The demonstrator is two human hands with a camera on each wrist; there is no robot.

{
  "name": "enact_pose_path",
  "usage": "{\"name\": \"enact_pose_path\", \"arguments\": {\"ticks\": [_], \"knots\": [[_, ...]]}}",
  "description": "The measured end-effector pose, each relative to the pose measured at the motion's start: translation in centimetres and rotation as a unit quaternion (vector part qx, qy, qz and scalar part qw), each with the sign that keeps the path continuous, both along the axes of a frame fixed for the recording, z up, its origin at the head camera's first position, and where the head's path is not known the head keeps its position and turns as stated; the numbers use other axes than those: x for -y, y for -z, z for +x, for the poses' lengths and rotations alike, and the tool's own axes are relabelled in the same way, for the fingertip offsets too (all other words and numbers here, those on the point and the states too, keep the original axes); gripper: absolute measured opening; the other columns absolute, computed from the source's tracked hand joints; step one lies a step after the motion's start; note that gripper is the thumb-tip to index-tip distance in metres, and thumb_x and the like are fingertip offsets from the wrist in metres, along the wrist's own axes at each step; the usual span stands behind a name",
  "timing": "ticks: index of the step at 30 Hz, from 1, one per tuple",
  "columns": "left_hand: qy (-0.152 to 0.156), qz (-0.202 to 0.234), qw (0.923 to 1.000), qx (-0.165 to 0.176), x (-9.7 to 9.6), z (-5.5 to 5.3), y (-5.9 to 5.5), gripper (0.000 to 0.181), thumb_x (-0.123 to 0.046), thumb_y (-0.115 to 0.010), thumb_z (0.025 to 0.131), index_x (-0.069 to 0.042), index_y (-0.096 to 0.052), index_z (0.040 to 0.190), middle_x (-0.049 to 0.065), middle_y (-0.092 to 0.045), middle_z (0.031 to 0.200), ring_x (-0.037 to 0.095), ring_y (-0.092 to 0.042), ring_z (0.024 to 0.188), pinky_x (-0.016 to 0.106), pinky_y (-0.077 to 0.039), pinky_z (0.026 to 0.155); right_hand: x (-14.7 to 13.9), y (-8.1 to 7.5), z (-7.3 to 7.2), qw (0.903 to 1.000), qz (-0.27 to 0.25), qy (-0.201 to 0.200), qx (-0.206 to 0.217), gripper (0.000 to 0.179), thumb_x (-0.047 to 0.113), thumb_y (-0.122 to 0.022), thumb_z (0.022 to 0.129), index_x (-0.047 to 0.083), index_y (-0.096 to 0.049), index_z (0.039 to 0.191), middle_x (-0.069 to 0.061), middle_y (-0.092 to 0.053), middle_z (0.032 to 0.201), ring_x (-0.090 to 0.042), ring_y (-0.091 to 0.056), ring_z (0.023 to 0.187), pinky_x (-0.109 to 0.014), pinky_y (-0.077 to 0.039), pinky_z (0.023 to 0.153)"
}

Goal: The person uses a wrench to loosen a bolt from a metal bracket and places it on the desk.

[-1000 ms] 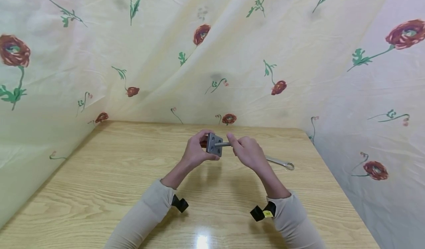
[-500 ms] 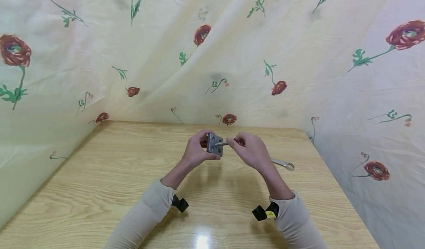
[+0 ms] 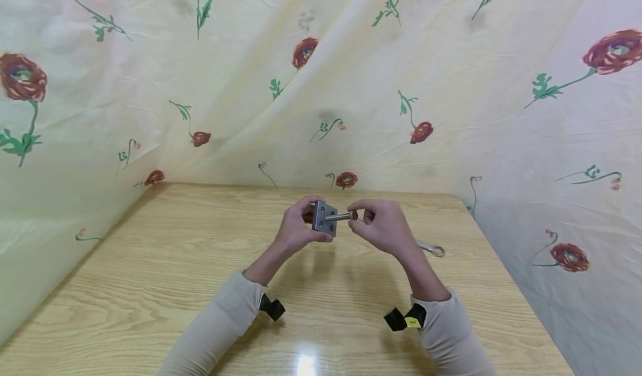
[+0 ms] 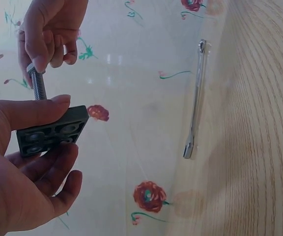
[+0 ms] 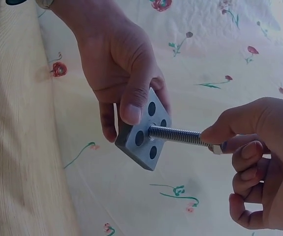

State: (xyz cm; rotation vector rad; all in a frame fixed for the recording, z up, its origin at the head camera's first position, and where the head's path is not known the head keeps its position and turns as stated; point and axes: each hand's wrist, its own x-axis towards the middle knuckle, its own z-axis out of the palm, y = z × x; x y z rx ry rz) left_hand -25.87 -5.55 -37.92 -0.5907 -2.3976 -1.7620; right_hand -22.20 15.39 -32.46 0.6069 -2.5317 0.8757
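My left hand (image 3: 293, 228) grips a square grey metal plate (image 5: 142, 152) by its edges, thumb on one side and fingers on the other. The plate has several round holes. From its middle a long threaded bolt (image 5: 178, 135) sticks out toward my right hand (image 3: 383, 225). Right thumb and forefinger pinch the bolt at its hex head (image 3: 354, 215), while the other fingers curl into the palm. In the left wrist view the plate's other face shows recessed round holes. Both hands hold the parts up above the table.
A silver wrench (image 4: 195, 103) lies on the wood-grain table (image 3: 175, 264), behind the right forearm in the head view, its ring end showing. Flower-printed cloth (image 3: 241, 86) hangs behind the table and along both sides. Black wrist cameras sit at both sleeve cuffs.
My right hand has shifted slightly right along the bolt and changed its grip, baring the hex head. More of the wrench is now hidden by the right arm. The left hand and plate stay still.
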Motion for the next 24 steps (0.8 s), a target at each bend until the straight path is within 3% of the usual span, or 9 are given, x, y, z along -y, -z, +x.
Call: {"name": "enact_pose_path", "arguments": {"ticks": [7,12,16,19,21,24], "knots": [[0.002,0.004,1.0,0.001,-0.05,-0.05,0.0,0.073,0.0,-0.091,0.063,-0.011,-0.06,0.128,0.015,-0.074,0.113,0.023,-0.066,0.092,0.038,-0.054,0.086,-0.14,0.08,-0.12,0.9992,0.007,-0.014,-0.036,0.023,-0.003,-0.069,0.082,0.008,-0.08,0.098,0.003,-0.045,0.051,-0.001,-0.033,0.048,-0.022,-0.029,0.052],[-0.002,0.005,1.0,0.004,-0.01,-0.12,0.06,0.074,0.0,-0.091,0.063,-0.01,-0.06,0.129,0.015,-0.074,0.113,0.024,-0.066,0.092,0.039,-0.055,0.086,-0.14,0.13,-0.3,0.9992,0.019,-0.019,-0.03,0.026,-0.004,-0.07,0.081,0.008,-0.078,0.104,0.003,-0.047,0.052,-0.003,-0.036,0.049,-0.022,-0.033,0.053],[-0.003,0.003,1.0,0.004,-0.04,-0.1,0.11,0.074,0.001,-0.091,0.063,-0.01,-0.06,0.129,0.015,-0.074,0.112,0.024,-0.066,0.093,0.04,-0.055,0.087,-0.39,-0.11,-0.33,0.9981,0.05,-0.031,0.017,0.041,0.006,-0.076,0.08,0.007,-0.071,0.121,0.005,-0.049,0.057,-0.005,-0.04,0.052,-0.023,-0.035,0.055],[-0.003,0.004,1.0,0.002,-0.07,-0.09,0.14,0.073,0.001,-0.091,0.063,-0.01,-0.06,0.128,0.015,-0.074,0.112,0.024,-0.066,0.093,0.04,-0.055,0.087,-0.66,-0.42,-0.3,0.9944,0.051,-0.031,0.088,0.05,0.021,-0.08,0.083,0.006,-0.063,0.127,0.005,-0.048,0.06,-0.009,-0.041,0.054,-0.025,-0.035,0.054],[-0.004,0.004,1.0,0.001,-0.08,-0.05,0.15,0.073,0.001,-0.091,0.063,-0.01,-0.06,0.128,0.015,-0.074,0.112,0.023,-0.066,0.093,0.039,-0.055,0.087,-0.79,-0.53,-0.31,0.991,0.034,-0.017,0.129,0.046,0.033,-0.075,0.088,0.005,-0.062,0.123,0.002,-0.05,0.063,-0.012,-0.042,0.054,-0.026,-0.035,0.052],[-0.005,0.007,1.0,0.001,-0.07,0.0,0.18,0.073,0.002,-0.091,0.063,-0.01,-0.06,0.127,0.015,-0.074,0.112,0.023,-0.066,0.092,0.039,-0.055,0.087,-0.83,-0.41,-0.31,0.9867,0.006,0.024,0.161,0.045,0.049,-0.054,0.1,0.006,-0.066,0.104,-0.003,-0.056,0.071,-0.015,-0.046,0.058,-0.028,-0.037,0.055]]}}
